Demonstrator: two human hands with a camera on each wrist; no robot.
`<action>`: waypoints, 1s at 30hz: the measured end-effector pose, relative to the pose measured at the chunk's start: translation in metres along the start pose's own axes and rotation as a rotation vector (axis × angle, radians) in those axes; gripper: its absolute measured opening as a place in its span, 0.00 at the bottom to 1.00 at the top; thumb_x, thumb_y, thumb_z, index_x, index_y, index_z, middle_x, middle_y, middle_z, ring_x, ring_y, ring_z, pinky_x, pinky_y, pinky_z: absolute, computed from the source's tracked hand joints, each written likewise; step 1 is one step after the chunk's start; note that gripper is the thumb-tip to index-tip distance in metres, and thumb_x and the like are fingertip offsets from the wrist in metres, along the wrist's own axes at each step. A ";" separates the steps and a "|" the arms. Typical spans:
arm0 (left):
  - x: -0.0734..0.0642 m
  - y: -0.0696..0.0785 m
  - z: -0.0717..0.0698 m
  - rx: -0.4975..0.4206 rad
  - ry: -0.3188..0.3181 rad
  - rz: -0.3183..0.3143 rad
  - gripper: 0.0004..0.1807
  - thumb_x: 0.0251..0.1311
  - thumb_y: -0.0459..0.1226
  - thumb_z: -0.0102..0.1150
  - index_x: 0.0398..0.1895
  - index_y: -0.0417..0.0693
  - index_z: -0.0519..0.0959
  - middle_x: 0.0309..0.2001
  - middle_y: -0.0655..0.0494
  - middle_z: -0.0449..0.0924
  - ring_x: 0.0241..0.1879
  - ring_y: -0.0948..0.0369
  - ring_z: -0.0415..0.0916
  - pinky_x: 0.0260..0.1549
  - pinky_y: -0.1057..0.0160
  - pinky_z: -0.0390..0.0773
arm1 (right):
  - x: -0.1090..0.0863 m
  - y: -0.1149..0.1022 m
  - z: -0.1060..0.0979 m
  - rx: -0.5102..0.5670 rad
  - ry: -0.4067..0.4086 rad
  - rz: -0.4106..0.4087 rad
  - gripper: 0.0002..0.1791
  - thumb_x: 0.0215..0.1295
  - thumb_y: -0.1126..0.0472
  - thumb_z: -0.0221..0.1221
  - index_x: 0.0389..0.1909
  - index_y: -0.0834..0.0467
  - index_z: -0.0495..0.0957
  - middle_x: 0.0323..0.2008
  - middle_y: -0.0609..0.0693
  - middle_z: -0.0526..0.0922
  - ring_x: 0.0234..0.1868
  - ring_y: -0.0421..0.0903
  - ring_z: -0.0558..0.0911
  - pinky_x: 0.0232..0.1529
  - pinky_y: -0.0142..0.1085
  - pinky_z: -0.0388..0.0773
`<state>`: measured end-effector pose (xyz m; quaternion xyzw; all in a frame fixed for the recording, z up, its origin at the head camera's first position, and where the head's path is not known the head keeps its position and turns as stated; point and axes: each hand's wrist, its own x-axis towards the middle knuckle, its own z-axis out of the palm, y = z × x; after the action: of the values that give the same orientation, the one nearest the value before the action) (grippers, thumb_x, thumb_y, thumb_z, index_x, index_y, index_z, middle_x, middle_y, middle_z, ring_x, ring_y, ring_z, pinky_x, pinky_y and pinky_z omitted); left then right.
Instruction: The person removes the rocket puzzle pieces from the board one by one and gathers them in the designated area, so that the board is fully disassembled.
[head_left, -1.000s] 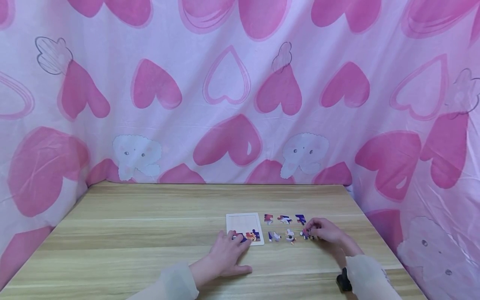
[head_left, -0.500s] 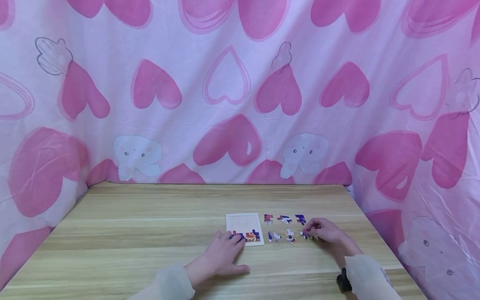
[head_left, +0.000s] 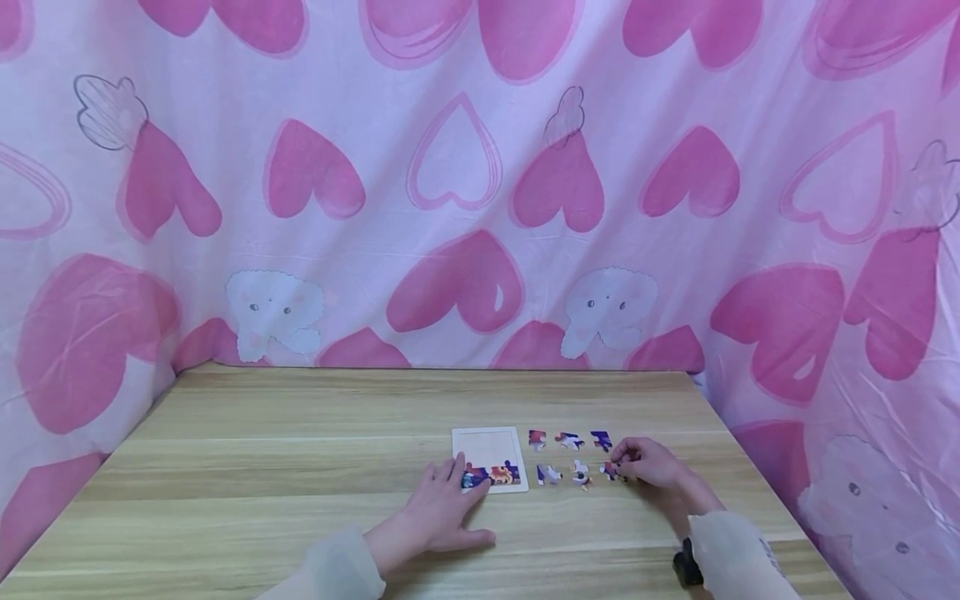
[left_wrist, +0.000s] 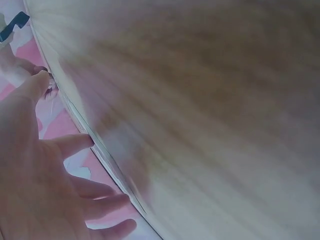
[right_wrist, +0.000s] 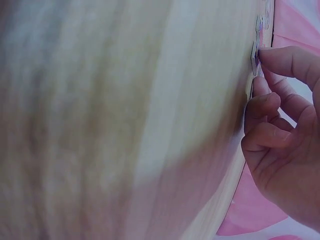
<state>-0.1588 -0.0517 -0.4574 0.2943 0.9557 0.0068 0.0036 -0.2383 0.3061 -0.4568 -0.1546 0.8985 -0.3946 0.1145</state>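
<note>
In the head view, my left hand (head_left: 442,512) lies with spread fingers at the lower left corner of a white square puzzle tray (head_left: 486,431). Its fingertips touch the tray's edge and the joined puzzle pieces (head_left: 504,474) along the bottom. My right hand (head_left: 651,463) is at the right end of the loose pieces, thumb and fingers pinching a purple and pink puzzle piece (head_left: 612,472) at the tabletop. Part of that piece is hidden by the fingers. In the right wrist view, the thumb meets the piece (right_wrist: 255,57) at its edge, while the other fingers curl.
Several loose puzzle pieces lie in two rows right of the tray, among them a white one (head_left: 581,473) and a dark purple one (head_left: 601,440). They rest on a wood-grain table (head_left: 300,433). A pink heart-patterned curtain (head_left: 450,167) surrounds the table's back and sides.
My left hand has drawn slightly left, its fingers uncovering more of the joined pieces. My right hand stays at the same piece, which now looks lower and flatter.
</note>
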 end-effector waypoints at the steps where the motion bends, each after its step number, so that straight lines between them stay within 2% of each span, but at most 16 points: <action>1: -0.001 0.000 -0.001 -0.004 -0.007 -0.007 0.43 0.44 0.72 0.36 0.62 0.61 0.64 0.61 0.34 0.55 0.58 0.42 0.55 0.51 0.41 0.56 | 0.000 0.001 0.000 -0.004 0.002 0.000 0.07 0.49 0.72 0.56 0.31 0.66 0.73 0.24 0.50 0.71 0.25 0.44 0.67 0.22 0.31 0.66; 9: -0.005 0.003 -0.006 0.005 -0.021 -0.023 0.42 0.44 0.72 0.36 0.62 0.63 0.63 0.58 0.34 0.59 0.57 0.42 0.57 0.50 0.40 0.56 | 0.003 -0.002 0.004 -0.044 0.047 0.065 0.03 0.54 0.68 0.55 0.31 0.62 0.74 0.25 0.49 0.73 0.25 0.45 0.68 0.24 0.35 0.68; 13: -0.004 0.003 -0.005 0.010 -0.018 -0.026 0.43 0.44 0.72 0.36 0.62 0.63 0.63 0.58 0.34 0.60 0.57 0.42 0.58 0.50 0.40 0.56 | 0.008 -0.011 0.006 -0.055 0.056 0.038 0.03 0.56 0.66 0.55 0.32 0.61 0.74 0.25 0.49 0.73 0.28 0.46 0.69 0.26 0.37 0.68; 19: -0.003 0.001 -0.003 0.034 -0.010 -0.022 0.42 0.44 0.72 0.35 0.62 0.63 0.63 0.58 0.34 0.60 0.56 0.43 0.59 0.49 0.40 0.57 | 0.017 -0.028 0.013 -0.060 0.030 -0.057 0.05 0.57 0.66 0.55 0.34 0.63 0.74 0.27 0.50 0.73 0.29 0.45 0.70 0.30 0.36 0.68; 24: -0.003 0.001 -0.003 0.032 -0.015 -0.024 0.42 0.44 0.72 0.35 0.62 0.64 0.63 0.58 0.34 0.60 0.56 0.43 0.58 0.49 0.40 0.57 | 0.024 -0.041 0.025 -0.028 -0.001 -0.129 0.05 0.57 0.67 0.54 0.34 0.65 0.74 0.27 0.51 0.73 0.28 0.45 0.70 0.28 0.34 0.69; 30: -0.003 0.001 -0.003 0.030 -0.010 -0.017 0.42 0.44 0.72 0.36 0.62 0.63 0.63 0.57 0.34 0.60 0.56 0.43 0.59 0.49 0.40 0.58 | 0.033 -0.052 0.042 -0.022 -0.028 -0.123 0.06 0.58 0.66 0.54 0.35 0.63 0.75 0.29 0.50 0.74 0.30 0.45 0.70 0.30 0.35 0.69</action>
<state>-0.1557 -0.0529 -0.4540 0.2864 0.9581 -0.0093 0.0041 -0.2453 0.2323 -0.4490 -0.2160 0.8899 -0.3890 0.1008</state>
